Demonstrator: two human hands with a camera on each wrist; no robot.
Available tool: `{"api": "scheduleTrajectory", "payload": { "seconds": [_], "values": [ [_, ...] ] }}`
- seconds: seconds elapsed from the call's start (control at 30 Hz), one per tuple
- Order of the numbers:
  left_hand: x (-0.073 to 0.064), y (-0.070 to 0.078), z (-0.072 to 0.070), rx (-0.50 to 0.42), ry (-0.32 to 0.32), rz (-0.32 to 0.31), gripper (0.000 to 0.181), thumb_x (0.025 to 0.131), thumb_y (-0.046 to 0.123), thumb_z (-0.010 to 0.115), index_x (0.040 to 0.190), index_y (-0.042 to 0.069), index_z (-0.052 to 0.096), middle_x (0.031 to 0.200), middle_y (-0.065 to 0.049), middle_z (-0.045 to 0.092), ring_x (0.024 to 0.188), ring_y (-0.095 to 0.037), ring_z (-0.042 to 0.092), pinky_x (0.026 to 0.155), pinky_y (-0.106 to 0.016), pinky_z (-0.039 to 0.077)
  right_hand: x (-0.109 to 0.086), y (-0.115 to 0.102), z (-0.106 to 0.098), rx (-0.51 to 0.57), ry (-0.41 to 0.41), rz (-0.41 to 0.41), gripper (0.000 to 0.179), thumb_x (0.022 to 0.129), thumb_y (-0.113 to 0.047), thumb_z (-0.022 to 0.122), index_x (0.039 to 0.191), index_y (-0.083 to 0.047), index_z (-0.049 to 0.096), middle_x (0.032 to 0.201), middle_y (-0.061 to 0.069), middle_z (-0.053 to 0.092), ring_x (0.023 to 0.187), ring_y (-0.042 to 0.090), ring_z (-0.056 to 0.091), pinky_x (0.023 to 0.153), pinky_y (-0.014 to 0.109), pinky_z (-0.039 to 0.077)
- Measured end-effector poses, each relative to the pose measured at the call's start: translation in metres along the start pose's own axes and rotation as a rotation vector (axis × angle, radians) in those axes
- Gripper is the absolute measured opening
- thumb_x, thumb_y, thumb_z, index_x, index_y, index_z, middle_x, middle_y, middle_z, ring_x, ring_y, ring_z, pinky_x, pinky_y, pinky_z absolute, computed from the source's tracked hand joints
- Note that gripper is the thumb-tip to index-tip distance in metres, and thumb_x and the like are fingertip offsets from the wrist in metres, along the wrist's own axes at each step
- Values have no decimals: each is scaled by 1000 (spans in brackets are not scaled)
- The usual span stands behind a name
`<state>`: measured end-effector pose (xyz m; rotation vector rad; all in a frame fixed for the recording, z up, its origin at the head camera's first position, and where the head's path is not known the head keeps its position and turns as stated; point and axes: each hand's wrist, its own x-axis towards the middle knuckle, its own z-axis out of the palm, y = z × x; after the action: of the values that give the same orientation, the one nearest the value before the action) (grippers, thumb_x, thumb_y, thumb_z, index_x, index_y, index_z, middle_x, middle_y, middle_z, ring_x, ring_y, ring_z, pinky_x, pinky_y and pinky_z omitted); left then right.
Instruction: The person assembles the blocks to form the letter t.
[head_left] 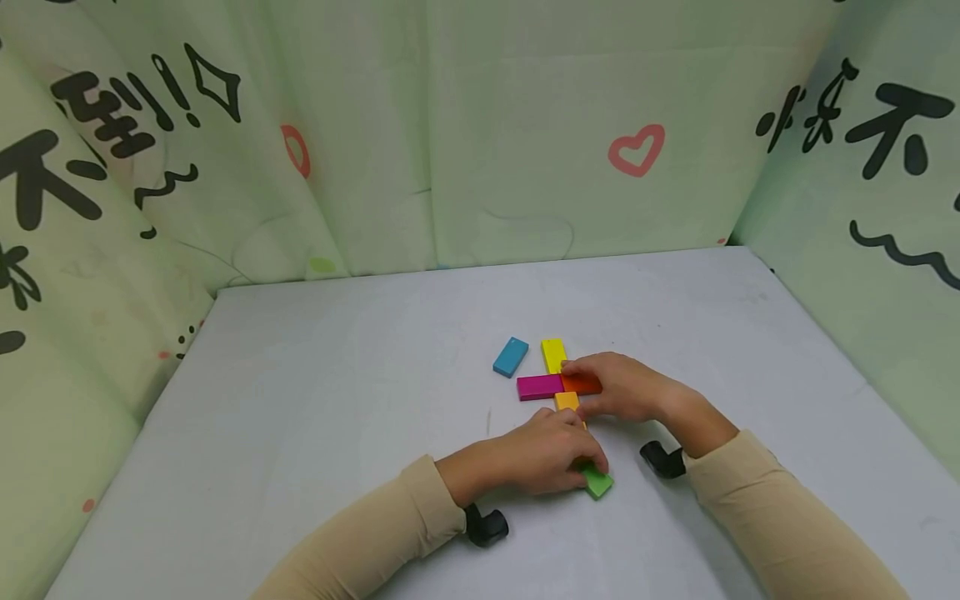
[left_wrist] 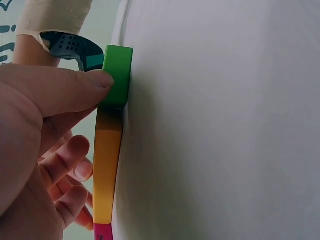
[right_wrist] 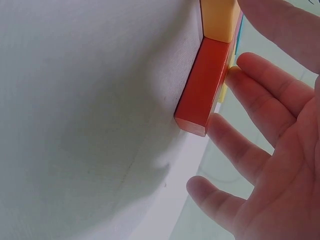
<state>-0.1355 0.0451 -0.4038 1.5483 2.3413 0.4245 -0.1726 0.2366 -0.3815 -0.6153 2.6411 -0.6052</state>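
My left hand (head_left: 546, 454) pinches a green block (head_left: 597, 483) with the thumb on its side. In the left wrist view the green block's end meets the end of an orange block (left_wrist: 107, 170). Above it, my right hand (head_left: 628, 388) reaches over a red block (head_left: 582, 383), its fingers spread and fairly straight along the block's edge. The right thumb lies close to the orange block. A magenta block (head_left: 540, 387) lies left of the red one, and a yellow block (head_left: 553, 354) extends behind them, together forming a cross shape.
A blue block (head_left: 511, 357) lies tilted and apart, left of the yellow one. All the blocks are on a white table (head_left: 337, 375). Pale green curtains (head_left: 517, 142) with printed marks hang around its back and sides. A black device sits at each wrist.
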Motion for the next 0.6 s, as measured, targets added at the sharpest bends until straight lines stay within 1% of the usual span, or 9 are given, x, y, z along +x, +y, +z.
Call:
{"api": "scheduleTrajectory", "payload": {
  "seconds": [0.1, 0.17, 0.3, 0.43, 0.5, 0.6],
  "values": [
    [-1, 0, -1, -13, 4, 3, 25, 94, 25, 73, 119, 24, 72, 109, 21, 66, 114, -7, 45, 87, -20, 32, -1, 0, 0, 3, -1, 1, 64, 87, -25, 80, 141, -2, 55, 143, 17, 53, 130, 40, 46, 106, 58, 36],
    [-3, -1, -3, -43, 10, -1, 27, 93, 25, 73, 119, 23, 72, 108, 21, 66, 112, -6, 45, 87, -20, 32, -1, 0, 0, 6, 0, 0, 64, 87, -24, 80, 141, -2, 55, 142, 17, 53, 130, 40, 46, 106, 58, 36],
    [-9, -6, -11, -125, 36, -40, 32, 91, 25, 76, 122, 23, 71, 111, 19, 65, 113, -5, 46, 92, -23, 35, 0, 0, 0, 13, 2, 4, 64, 86, -22, 80, 141, -2, 55, 142, 17, 54, 130, 40, 45, 105, 59, 36],
    [-17, -17, -23, -185, 106, -97, 34, 90, 26, 77, 123, 20, 70, 116, 16, 66, 118, -6, 46, 99, -28, 37, 0, 1, 2, 20, -2, 21, 64, 87, -23, 79, 142, -2, 54, 142, 16, 54, 131, 40, 45, 105, 58, 38],
    [-20, -24, -28, -209, 155, -118, 35, 90, 25, 77, 124, 18, 69, 119, 13, 66, 118, -8, 47, 98, -29, 38, 0, 1, 2, 24, -4, 24, 64, 87, -23, 79, 142, -1, 54, 141, 17, 54, 130, 40, 45, 105, 58, 38],
    [-23, -36, -32, -233, 220, -165, 35, 92, 24, 75, 126, 16, 68, 124, 8, 65, 117, -12, 50, 96, -27, 41, 0, 2, 2, 29, -4, 31, 64, 87, -23, 79, 142, -1, 54, 141, 17, 54, 129, 40, 46, 105, 58, 38]
  ]
}}
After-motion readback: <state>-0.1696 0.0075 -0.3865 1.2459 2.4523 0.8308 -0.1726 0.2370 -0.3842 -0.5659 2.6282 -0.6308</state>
